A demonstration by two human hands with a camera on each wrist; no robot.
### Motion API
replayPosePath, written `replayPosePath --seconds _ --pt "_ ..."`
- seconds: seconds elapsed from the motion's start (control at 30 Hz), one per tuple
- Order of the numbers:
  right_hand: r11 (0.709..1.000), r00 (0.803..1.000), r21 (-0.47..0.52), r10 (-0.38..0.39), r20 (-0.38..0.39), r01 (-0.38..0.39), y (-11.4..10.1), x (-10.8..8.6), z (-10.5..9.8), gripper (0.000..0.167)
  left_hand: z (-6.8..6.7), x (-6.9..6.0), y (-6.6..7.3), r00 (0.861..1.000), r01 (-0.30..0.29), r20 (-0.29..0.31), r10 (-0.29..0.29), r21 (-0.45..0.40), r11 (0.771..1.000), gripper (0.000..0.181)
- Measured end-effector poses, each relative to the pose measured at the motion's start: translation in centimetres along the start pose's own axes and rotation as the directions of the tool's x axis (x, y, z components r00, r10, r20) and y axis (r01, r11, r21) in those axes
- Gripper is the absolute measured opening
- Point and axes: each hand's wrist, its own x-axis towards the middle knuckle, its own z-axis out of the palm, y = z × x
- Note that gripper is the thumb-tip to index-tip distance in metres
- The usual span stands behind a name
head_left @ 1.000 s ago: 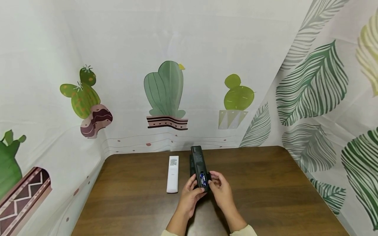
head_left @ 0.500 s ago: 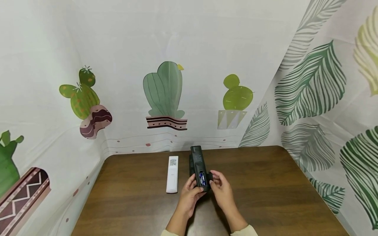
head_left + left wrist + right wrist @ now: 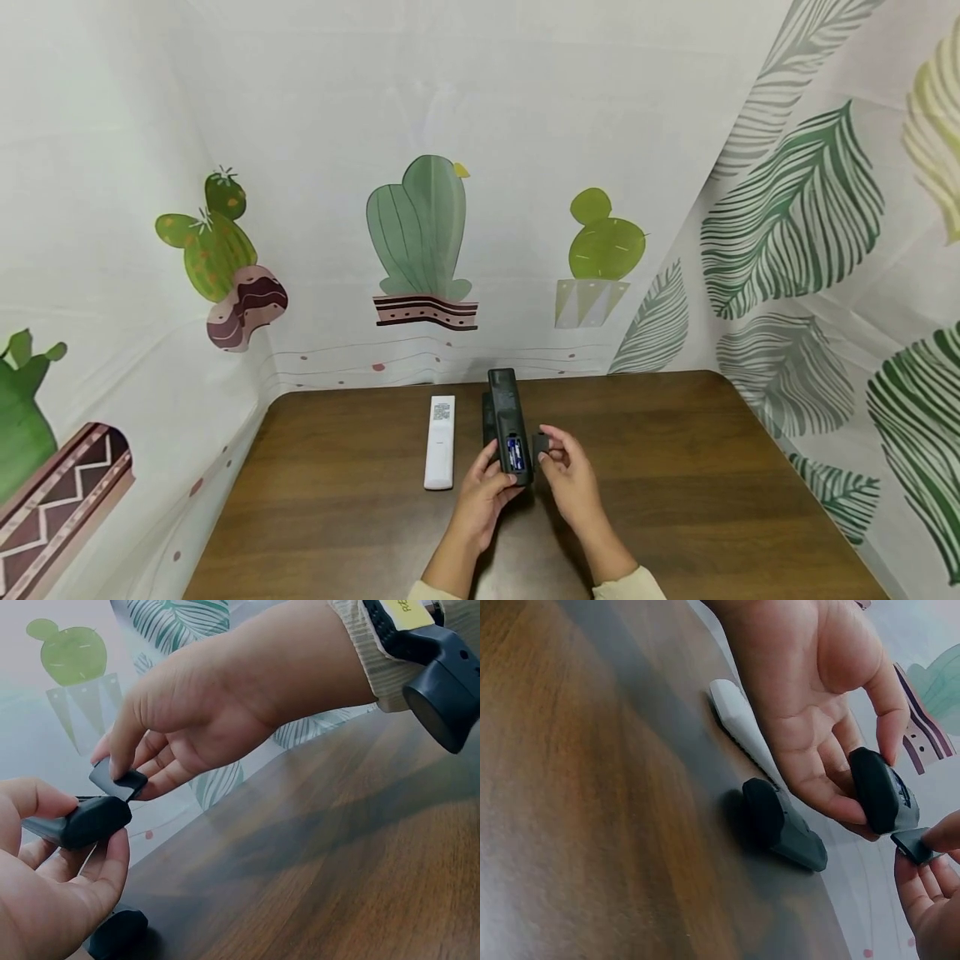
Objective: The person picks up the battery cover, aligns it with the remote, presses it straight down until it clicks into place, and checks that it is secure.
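My left hand (image 3: 480, 500) grips a black remote control (image 3: 506, 404) near its lower end, raised above the table with its back facing me. Blue batteries (image 3: 515, 454) show in its uncovered compartment. Just to the right, my right hand (image 3: 576, 487) pinches the small black battery cover (image 3: 540, 445) between thumb and fingers. In the left wrist view the cover (image 3: 118, 778) is close to the remote's end (image 3: 97, 821); I cannot tell there whether they touch. A second black remote (image 3: 784, 825) lies on the table below the held one, mostly hidden in the head view.
A white remote (image 3: 440, 442) lies face down on the brown wooden table (image 3: 337, 500), left of my hands. Behind the table's far edge hangs a white cloth (image 3: 517, 250) printed with cacti and leaves.
My right hand has moved slightly right with the battery cover, so a gap now shows between cover and remote in the head view. My left hand keeps its grip, almost still.
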Motion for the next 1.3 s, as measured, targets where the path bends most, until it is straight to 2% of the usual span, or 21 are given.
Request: replayPosePath --seconds 0.2,0.47,0.67,0.87,1.1,1.3 --pt "1.000 1.000 0.008 -0.006 0.003 0.006 -0.5 0.3 -0.3 0.045 0.2 0.0 0.0 1.000 0.006 0.005 -0.006 -0.003 1.000 0.085" --pt "0.993 0.994 0.087 -0.090 0.056 0.085 -1.2 0.2 -0.1 0.046 0.3 -0.1 0.1 1.000 0.005 0.017 -0.005 0.005 1.000 0.083" --pt "0.994 0.993 0.101 -0.052 0.110 0.041 -1.7 0.0 0.3 0.042 0.4 -0.4 0.2 1.000 0.005 0.014 -0.005 0.009 1.000 0.082" --pt "0.994 0.991 0.111 -0.027 0.132 0.013 -1.8 -0.1 0.5 0.040 0.4 -0.4 0.2 1.000 0.008 0.025 -0.008 0.001 1.000 0.082" --pt "0.992 0.987 0.123 -0.038 0.154 0.019 -1.9 -0.2 0.6 0.037 0.3 -0.5 0.3 1.000 0.010 0.028 -0.010 0.006 1.000 0.081" --pt "0.995 0.983 0.085 -0.070 0.167 0.056 -2.0 -0.4 0.5 0.033 0.3 -0.6 0.4 0.999 0.013 0.036 -0.014 0.017 1.000 0.081"
